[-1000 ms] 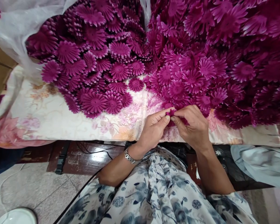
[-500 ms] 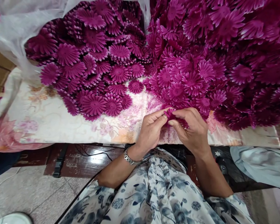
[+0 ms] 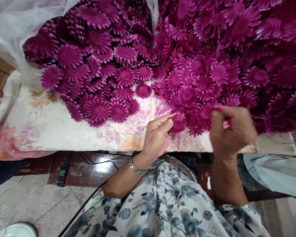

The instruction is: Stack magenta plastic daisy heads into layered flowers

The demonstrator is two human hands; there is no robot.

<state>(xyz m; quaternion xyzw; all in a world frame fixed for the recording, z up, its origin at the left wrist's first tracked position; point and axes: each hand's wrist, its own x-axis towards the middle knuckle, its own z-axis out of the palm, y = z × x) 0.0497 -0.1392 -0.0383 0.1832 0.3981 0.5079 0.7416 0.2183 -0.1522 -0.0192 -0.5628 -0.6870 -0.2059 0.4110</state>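
My left hand (image 3: 156, 135) pinches the edge of a magenta artificial flower layer (image 3: 179, 123) between thumb and forefinger, just over the cloth's front part. Off to its right, my right hand (image 3: 233, 131) is closed and smeared by motion. Between its thumb and fingers is a blurred magenta flower layer (image 3: 206, 111), in front of the right-hand heap of loose flower layers (image 3: 203, 82). Stacked magenta flower layers (image 3: 98, 110) lie in another heap on the left.
A floral cloth (image 3: 71, 131) stained with magenta covers the work surface. White translucent plastic (image 3: 34, 23) surrounds the left heap at the back. Below the front edge are a brown wooden surface (image 3: 88, 171) with cables and a black strap buckle (image 3: 62, 172).
My right hand has moved right, away from my left hand, with a magenta layer in its fingers. The flower in my left hand now shows its full face.
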